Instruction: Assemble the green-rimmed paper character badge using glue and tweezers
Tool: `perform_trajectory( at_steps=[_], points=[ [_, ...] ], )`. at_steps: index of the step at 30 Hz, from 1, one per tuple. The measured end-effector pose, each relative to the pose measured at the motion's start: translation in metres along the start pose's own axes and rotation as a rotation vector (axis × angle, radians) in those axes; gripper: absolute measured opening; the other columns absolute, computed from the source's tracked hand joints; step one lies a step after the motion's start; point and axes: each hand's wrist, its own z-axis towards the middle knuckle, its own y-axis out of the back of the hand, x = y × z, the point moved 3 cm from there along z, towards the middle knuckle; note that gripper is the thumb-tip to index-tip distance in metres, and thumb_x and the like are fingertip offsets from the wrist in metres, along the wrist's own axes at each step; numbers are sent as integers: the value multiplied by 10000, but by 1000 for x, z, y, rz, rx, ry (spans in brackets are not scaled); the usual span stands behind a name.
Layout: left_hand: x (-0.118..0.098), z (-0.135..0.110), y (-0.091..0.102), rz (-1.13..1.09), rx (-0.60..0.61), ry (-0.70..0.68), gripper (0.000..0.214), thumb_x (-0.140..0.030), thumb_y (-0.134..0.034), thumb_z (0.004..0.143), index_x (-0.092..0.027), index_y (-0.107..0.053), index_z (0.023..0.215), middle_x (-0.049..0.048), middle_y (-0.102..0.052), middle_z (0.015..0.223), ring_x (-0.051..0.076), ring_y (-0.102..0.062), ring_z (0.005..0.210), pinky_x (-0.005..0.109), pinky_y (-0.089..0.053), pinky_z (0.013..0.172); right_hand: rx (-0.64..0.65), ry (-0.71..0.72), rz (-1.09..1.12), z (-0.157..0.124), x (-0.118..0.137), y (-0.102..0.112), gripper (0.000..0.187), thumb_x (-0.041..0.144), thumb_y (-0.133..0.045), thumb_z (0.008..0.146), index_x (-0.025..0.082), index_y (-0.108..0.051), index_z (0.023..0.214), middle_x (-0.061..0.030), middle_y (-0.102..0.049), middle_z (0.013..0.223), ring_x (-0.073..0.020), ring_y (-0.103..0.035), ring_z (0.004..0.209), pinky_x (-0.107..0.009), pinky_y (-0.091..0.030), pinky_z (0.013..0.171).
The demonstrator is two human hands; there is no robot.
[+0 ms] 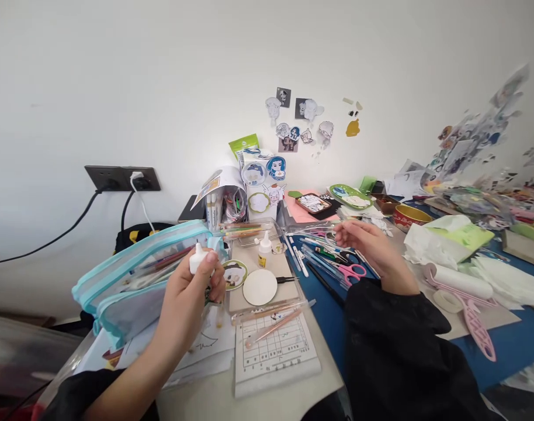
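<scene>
My left hand is closed around a small white glue bottle, holding it upright above some papers. Just right of it a round sticker with a green rim and a plain white paper disc lie on a clear tray. A second small glue bottle stands at the back of that tray. My right hand, in a black sleeve, hovers over a pile of pens and pink-handled scissors; its fingers are loosely curled and nothing shows in them.
A light-blue clear pencil case stands at the left. A gridded sheet lies near the desk edge. Tissues, a tape roll, a gold tin and paper cutouts crowd the right side. Cables hang from a wall socket.
</scene>
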Motion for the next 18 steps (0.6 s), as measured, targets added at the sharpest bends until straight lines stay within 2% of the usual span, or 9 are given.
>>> perform_trajectory(
  at_steps=[3, 8, 12, 15, 18],
  points=[
    [3, 1, 0, 55, 10, 13, 300, -412, -506, 934, -205, -414, 737, -97, -380, 555, 48, -334, 413, 170, -308, 403, 12, -62, -166, 3, -11, -7, 296, 405, -542, 971, 140, -619, 1078, -51, -664, 990, -165, -658, 824, -357, -563, 745],
    [13, -2, -7, 215, 119, 7, 301, -454, -499, 919, -216, -419, 754, -103, -369, 525, 65, -331, 391, 194, -292, 389, 87, -123, -524, 23, -21, -63, 272, 325, -583, 956, 179, -606, 1185, -89, -619, 1220, -215, -635, 1028, -423, -549, 875],
    [17, -10, -13, 415, 204, -66, 308, -449, -534, 904, -210, -450, 728, -90, -387, 516, 85, -346, 426, 217, -295, 427, 124, -150, -710, 33, -26, -97, 303, 323, -592, 951, 172, -590, 1215, -99, -606, 1244, -226, -630, 1050, -435, -546, 885],
    [14, -17, -15, 575, 238, -153, 236, -396, -559, 906, -201, -513, 782, -62, -473, 577, 106, -409, 496, 230, -318, 488, 107, -158, -753, 32, -27, -106, 311, 323, -596, 949, 166, -589, 1217, -102, -606, 1242, -227, -632, 1047, -433, -548, 881],
    [10, -24, -17, 695, 278, -252, 154, -355, -545, 923, -206, -546, 884, -55, -533, 610, 117, -462, 509, 230, -322, 501, 53, -145, -707, 30, -25, -105, 309, 322, -597, 949, 170, -588, 1218, -99, -608, 1239, -225, -633, 1043, -430, -550, 877]
  ],
)
